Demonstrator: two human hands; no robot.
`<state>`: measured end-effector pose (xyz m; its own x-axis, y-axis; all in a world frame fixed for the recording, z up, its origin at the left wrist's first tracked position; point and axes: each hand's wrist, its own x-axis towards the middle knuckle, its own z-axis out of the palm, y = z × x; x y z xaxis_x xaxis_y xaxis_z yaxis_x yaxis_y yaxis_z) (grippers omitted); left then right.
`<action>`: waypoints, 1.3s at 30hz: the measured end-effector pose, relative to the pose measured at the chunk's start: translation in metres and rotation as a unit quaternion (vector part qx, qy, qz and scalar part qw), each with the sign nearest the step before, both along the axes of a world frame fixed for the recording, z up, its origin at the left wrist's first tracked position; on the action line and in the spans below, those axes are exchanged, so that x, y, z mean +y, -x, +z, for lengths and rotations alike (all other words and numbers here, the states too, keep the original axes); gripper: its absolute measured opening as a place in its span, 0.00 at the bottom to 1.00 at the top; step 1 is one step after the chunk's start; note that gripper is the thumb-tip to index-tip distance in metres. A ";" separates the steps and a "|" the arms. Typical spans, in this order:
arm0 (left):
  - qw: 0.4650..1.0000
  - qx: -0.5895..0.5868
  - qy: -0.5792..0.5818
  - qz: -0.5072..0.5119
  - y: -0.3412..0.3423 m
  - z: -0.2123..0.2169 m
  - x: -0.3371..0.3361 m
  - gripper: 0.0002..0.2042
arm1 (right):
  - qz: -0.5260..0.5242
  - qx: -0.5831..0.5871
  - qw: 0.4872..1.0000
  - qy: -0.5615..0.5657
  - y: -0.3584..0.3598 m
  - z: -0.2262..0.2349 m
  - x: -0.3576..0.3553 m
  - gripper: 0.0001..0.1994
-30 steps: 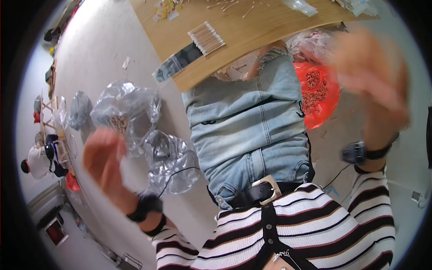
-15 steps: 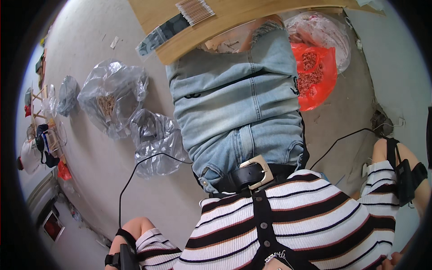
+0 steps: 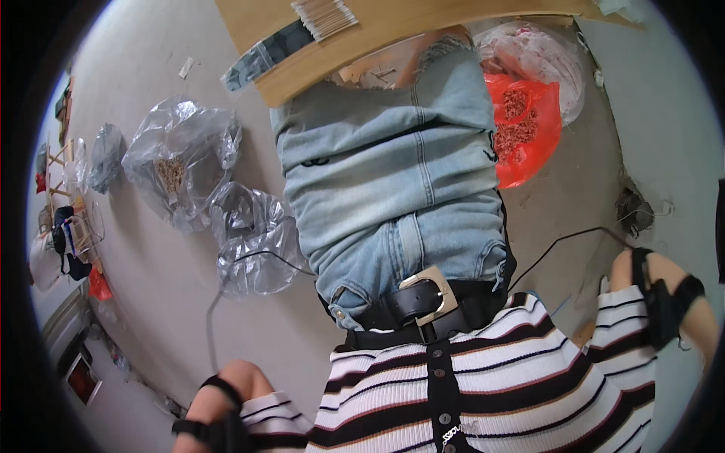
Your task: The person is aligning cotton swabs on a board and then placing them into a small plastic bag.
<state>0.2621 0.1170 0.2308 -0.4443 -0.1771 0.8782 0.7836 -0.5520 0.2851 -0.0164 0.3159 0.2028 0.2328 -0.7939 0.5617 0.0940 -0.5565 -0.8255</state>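
Neither of my hands shows. At the lower left, my bent left arm (image 3: 240, 377) carries black straps and a dark device. My right arm (image 3: 618, 273), strapped the same way, bends at the right edge. No held thing can be seen. Ahead of my denim-covered lap, a row of thin white sticks (image 3: 323, 18), like cotton swabs, lies on a wooden table (image 3: 408, 34). Beside it is a clear packet with dark contents (image 3: 264, 57) that overhangs the table's edge.
Clear plastic bags (image 3: 185, 143) stand on the floor to the left, one with small tan pieces inside. An open red bag (image 3: 529, 143) of reddish bits and a whitish bag (image 3: 559, 68) are at the right. Black cables (image 3: 559, 245) run from both sides of my waist.
Both arms have shifted, the right elbow lower and a little leftward. Fingers that showed at the lower right are out of view. The whole view has tilted slightly.
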 end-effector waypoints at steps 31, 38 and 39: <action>0.361 -0.519 0.558 0.538 0.203 -0.267 -0.026 0.51 | -0.554 0.145 0.804 -0.159 0.063 -0.237 -0.170 0.10; 0.360 -0.515 0.554 0.545 0.204 -0.265 -0.027 0.51 | -0.553 0.177 0.802 -0.142 0.064 -0.239 -0.170 0.07; 0.361 -0.517 0.554 0.544 0.204 -0.266 -0.027 0.51 | -0.551 0.182 0.802 -0.144 0.065 -0.241 -0.170 0.07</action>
